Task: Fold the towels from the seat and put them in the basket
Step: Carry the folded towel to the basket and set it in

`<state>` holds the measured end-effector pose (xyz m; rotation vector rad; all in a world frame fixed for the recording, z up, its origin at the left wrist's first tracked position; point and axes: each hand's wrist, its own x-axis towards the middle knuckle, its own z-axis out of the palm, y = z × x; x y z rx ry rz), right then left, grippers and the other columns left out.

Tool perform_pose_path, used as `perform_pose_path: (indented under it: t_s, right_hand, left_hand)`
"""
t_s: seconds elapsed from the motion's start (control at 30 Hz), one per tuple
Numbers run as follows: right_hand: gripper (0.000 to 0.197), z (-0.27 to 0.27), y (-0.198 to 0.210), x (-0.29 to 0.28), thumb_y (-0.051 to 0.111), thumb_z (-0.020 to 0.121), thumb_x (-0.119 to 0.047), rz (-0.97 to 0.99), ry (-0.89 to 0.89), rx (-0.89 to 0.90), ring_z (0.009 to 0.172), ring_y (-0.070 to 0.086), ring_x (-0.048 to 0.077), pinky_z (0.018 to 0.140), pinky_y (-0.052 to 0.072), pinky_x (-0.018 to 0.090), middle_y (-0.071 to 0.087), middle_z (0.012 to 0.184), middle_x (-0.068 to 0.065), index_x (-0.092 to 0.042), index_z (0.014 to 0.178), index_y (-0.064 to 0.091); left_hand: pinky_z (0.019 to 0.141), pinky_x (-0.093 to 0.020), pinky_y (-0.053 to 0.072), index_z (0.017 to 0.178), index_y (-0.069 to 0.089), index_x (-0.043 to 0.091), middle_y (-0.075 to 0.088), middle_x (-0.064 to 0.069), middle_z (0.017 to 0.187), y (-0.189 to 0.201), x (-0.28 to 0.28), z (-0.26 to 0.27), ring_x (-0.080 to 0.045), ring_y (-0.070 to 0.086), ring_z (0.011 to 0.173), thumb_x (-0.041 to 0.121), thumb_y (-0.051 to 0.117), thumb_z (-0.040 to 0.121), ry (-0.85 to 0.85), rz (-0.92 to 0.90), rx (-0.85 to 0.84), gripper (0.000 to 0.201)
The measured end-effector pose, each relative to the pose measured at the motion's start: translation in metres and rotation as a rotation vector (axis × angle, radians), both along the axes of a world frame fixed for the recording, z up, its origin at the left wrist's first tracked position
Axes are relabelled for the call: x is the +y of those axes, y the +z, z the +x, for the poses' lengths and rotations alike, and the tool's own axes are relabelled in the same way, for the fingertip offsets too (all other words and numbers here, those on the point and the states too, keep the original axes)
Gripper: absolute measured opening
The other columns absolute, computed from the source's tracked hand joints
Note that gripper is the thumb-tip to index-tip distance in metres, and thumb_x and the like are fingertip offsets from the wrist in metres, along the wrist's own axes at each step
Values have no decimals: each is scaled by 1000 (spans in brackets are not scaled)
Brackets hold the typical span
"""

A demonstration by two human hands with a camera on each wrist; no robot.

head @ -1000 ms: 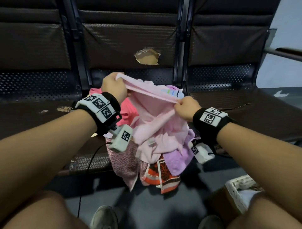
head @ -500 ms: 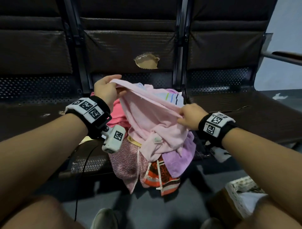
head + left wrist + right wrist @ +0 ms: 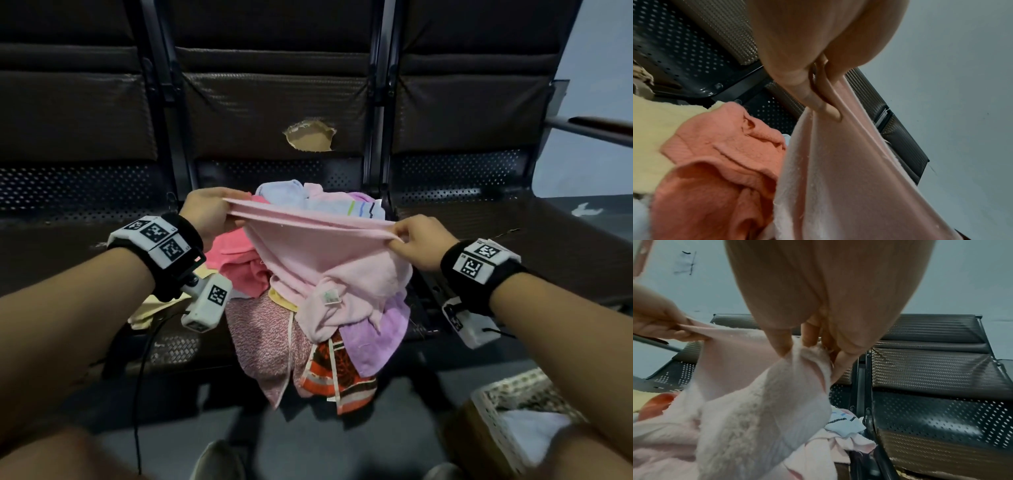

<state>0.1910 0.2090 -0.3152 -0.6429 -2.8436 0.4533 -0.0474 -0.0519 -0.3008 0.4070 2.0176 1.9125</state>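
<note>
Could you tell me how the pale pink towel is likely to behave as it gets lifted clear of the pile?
Probably floppy: the pale pink towel sags between the left hand and right hand. It looks light, since a fingertip grip holds it. Its bunched lower end may drag neighbouring towels along.

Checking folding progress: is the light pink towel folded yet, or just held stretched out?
Not folded. The left hand and right hand pinch the light pink towel along its top edge, stretched taut; the rest hangs bunched onto the pile.
</note>
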Motion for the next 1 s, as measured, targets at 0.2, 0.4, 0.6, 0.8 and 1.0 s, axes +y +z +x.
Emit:
perform_pose_path:
  t_s: [0.2, 0.4, 0.6, 0.8, 1.0]
  right_hand:
    - [41, -1, 16, 12, 69, 86, -33, 109, -167, 213, 65, 51, 25, 62, 31, 30, 49, 53, -4, -21, 52, 48]
    - [16, 2, 24, 2, 66, 89, -18, 9, 35, 277, 77, 60, 22, 70, 42, 31, 64, 82, -2, -22, 100, 56]
    - [26, -7, 60, -3, 45, 89, -7, 84, -35, 277, 85, 61, 29, 72, 38, 28, 67, 81, 5, -20, 85, 67]
    - [32, -15, 111, -7, 45, 86, -18, 30, -213, 419, 59, 46, 28, 56, 36, 39, 46, 55, 0, -12, 55, 43]
    - [47, -10, 136, 2, 59, 93, -37, -253, -86, 370, 50, 43, 11, 49, 36, 26, 45, 50, -4, -15, 53, 51]
  left_hand:
    - [65, -17, 51, 102, 74, 10, 70, -3, 84, 3, -19, 8, -9, 60, 70, -7, 70, 80, -213, -296, 330, 29]
    - [67, -27, 49, 87, 77, 21, 72, 4, 77, 10, -30, 4, -12, 66, 76, 23, 81, 77, 32, -472, 729, 10]
    - [74, -29, 37, 68, 57, 16, 52, 3, 82, 24, -15, -5, -23, 54, 87, 34, 54, 99, 67, -425, 836, 35]
    - [67, -25, 49, 84, 75, 25, 69, 15, 72, 70, 3, 2, -3, 61, 70, 51, 66, 82, 38, -77, 585, 27]
    - [58, -31, 49, 81, 77, 20, 71, 6, 68, 100, -7, -11, -8, 59, 65, 57, 75, 70, 78, -164, 616, 39]
